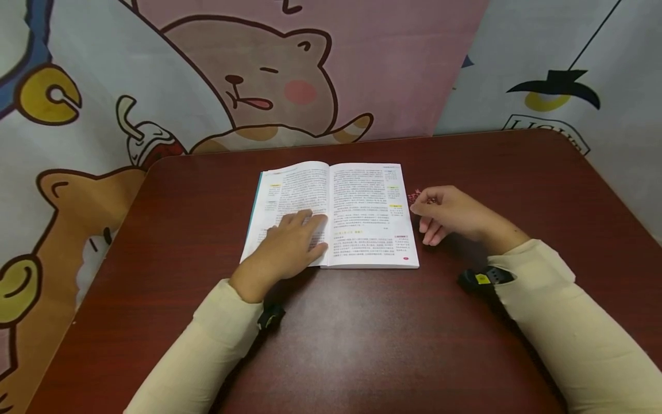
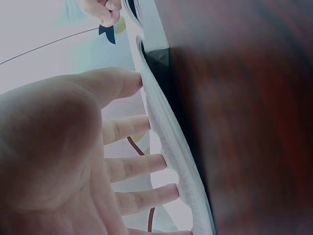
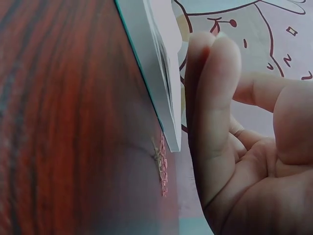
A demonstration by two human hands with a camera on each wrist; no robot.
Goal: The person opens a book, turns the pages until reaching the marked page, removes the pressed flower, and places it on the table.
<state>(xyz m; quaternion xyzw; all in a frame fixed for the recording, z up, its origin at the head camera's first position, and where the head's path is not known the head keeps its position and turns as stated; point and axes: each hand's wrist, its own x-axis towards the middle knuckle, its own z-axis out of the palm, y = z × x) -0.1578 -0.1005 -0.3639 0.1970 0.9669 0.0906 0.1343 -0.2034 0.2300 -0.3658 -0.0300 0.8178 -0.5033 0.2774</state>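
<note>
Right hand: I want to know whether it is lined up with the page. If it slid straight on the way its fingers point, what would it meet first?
Most likely the right-hand edge of the open book. The right hand lies beside it on the table, fingertips pointing at that edge and close to it; whether they touch is unclear.

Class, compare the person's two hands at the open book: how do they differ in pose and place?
The left hand lies flat, fingers straight, on the book's left page; the right hand is loosely curled. The left hand presses the paper; the right hand sits on the table at the book's right edge. Both wear cream sleeves.
</note>
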